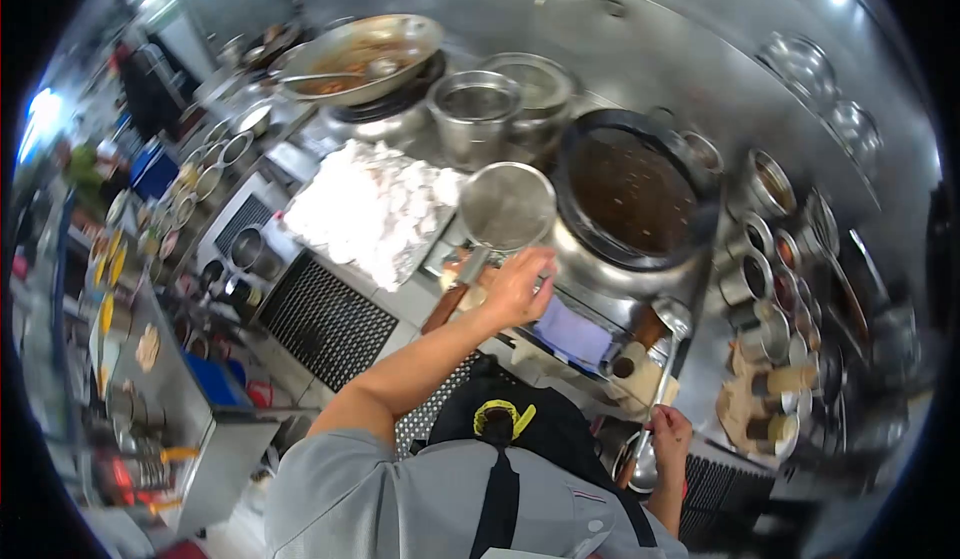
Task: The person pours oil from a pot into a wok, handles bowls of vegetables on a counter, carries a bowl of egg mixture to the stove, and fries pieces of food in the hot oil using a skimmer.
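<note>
My left hand (518, 289) is over the counter with its fingers partly curled and apart, and I see nothing in it. Just beyond it is a round mesh strainer (508, 207); its handle, with a wooden end (445, 308), runs down to the left of the hand. My right hand (670, 431) pinches the long metal handle of a ladle (658, 389), whose bowl lies up by the wok's stand. A folded purple cloth (572, 331) rests between the hands. Ahead, a black wok (575, 227) holds dark liquid with small floating bits.
White-coated pieces (365, 209) are heaped on a tray left of the strainer. Behind stand a metal pot (472, 144) and a wide pan of food (320, 51) with a ladle. Several small containers (745, 277) line the right side. Black perforated mats (325, 314) cover part of the floor.
</note>
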Demonstrator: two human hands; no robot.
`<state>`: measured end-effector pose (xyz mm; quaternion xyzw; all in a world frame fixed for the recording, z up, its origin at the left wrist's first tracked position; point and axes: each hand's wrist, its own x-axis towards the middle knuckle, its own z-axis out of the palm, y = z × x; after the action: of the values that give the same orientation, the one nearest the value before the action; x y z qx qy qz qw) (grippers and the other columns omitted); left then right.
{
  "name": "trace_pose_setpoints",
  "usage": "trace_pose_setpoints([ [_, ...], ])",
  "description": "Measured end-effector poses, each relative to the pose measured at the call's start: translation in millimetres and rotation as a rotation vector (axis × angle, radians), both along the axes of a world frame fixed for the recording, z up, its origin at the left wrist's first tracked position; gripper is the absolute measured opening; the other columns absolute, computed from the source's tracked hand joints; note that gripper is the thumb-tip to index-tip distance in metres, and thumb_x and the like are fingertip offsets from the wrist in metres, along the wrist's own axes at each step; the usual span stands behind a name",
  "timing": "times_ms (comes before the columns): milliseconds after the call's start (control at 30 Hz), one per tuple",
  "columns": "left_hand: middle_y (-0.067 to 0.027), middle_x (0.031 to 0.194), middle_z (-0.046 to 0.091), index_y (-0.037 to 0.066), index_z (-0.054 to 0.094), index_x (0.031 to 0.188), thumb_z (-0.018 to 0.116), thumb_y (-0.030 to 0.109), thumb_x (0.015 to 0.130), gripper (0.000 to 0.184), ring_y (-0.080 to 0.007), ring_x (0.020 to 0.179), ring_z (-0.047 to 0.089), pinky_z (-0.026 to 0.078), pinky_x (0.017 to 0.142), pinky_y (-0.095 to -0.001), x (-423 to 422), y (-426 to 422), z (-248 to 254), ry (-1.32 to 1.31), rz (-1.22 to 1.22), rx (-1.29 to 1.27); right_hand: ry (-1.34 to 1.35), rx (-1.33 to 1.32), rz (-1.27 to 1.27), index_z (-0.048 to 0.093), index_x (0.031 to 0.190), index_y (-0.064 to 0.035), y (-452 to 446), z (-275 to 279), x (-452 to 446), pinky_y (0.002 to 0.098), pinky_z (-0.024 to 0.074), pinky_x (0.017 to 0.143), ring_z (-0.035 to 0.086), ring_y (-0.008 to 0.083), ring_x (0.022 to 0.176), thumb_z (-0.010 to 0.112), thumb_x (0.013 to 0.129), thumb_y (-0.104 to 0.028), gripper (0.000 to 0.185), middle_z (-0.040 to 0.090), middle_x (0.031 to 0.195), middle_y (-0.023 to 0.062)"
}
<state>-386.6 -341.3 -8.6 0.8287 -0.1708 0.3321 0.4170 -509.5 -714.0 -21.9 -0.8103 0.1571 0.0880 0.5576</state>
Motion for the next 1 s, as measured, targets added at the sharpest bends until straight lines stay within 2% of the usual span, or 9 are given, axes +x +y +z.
trace_pose_setpoints([
  [267,-0.0144,0.091,0.059,0.004,0.053,0.079,0.054,0.000,0.071,0.009,-0.0341,0.081,0.057,0.047,0.069,-0.0398,-175,131,-56,0.249,0.558,-0.017,-0.054,0.083,0.454,0.062,0.100,0.0009,85,-37,58,0.0207,0.0355,0.042,0.047,0.0067,0.048,0.062,0.085,-0.020,0.026,0.059,0.066,0.0020],
  [467,-0.0161,0.079,0.058,0.004,0.059,0.073,0.053,0.015,0.073,0.012,-0.0358,0.075,0.057,0.047,0.067,-0.0462,-302,197,-185,0.744,0.897,0.049,0.025,0.087,0.599,0.061,0.101,0.0044,172,6,65,0.0223,0.0414,0.052,0.051,0.0078,0.055,0.061,0.084,-0.014,0.025,0.060,0.069,0.0033],
  [600,-0.0188,0.100,0.063,0.003,0.065,0.086,0.049,0.032,0.071,0.036,-0.0380,0.093,0.059,0.048,0.080,-0.0461,-404,216,-267,1.354,0.929,-0.204,0.037,0.056,0.666,0.060,0.104,0.0035,231,19,63,0.0212,0.0343,0.041,0.043,0.0053,0.044,0.061,0.084,-0.015,0.027,0.061,0.066,0.0046],
  [667,-0.0192,0.096,0.065,0.003,0.067,0.090,0.049,0.032,0.070,0.039,-0.0383,0.092,0.060,0.048,0.082,-0.0434,-471,232,-321,1.393,0.812,-0.136,0.009,0.099,0.691,0.061,0.103,-0.0008,256,5,79,0.0199,0.0343,0.039,0.044,0.0059,0.043,0.061,0.085,-0.017,0.025,0.061,0.065,0.0048],
  [833,-0.0223,0.083,0.064,-0.002,0.065,0.083,0.051,0.025,0.070,0.034,-0.0352,0.077,0.064,0.051,0.071,-0.0433,-569,279,-328,1.593,1.258,-0.602,-0.383,0.263,0.530,0.057,0.079,-0.0093,335,44,148,0.0223,0.0266,0.038,0.039,0.0052,0.043,0.057,0.090,-0.029,0.022,0.049,0.060,-0.0038],
  [867,-0.0164,0.076,0.061,0.001,0.061,0.077,0.049,0.018,0.072,0.022,-0.0291,0.064,0.060,0.048,0.057,-0.0406,-583,288,-324,1.493,1.260,-0.718,-0.265,0.499,0.337,0.056,0.078,-0.0101,367,80,143,0.0217,0.0287,0.041,0.042,0.0043,0.049,0.057,0.090,-0.030,0.023,0.048,0.062,-0.0056],
  [900,-0.0105,0.069,0.058,0.005,0.057,0.070,0.046,0.011,0.074,0.013,-0.0229,0.050,0.056,0.044,0.042,-0.0380,-588,302,-314,1.393,1.241,-0.827,-0.195,0.525,0.336,0.062,0.107,-0.0079,363,77,172,0.0203,0.0438,0.066,0.054,0.0058,0.074,0.057,0.090,-0.034,0.031,0.059,0.085,-0.0020],
  [967,-0.0056,0.062,0.053,0.009,0.056,0.076,0.049,0.012,0.076,0.007,-0.0162,0.044,0.049,0.034,0.033,-0.0291,-586,326,-303,0.978,1.235,-1.459,-0.127,0.621,0.267,0.054,0.122,-0.0050,375,89,205,0.0260,0.0465,0.074,0.056,0.0114,0.082,0.057,0.089,-0.038,0.047,0.062,0.106,0.0086],
  [1000,-0.0035,0.061,0.050,0.011,0.052,0.086,0.050,0.009,0.079,0.007,-0.0143,0.044,0.047,0.031,0.034,-0.0251,-578,330,-295,0.858,1.236,-1.447,-0.137,0.634,0.268,0.049,0.126,-0.0029,380,88,223,0.0296,0.0472,0.080,0.057,0.0176,0.089,0.057,0.087,-0.043,0.057,0.058,0.117,0.0150],
])
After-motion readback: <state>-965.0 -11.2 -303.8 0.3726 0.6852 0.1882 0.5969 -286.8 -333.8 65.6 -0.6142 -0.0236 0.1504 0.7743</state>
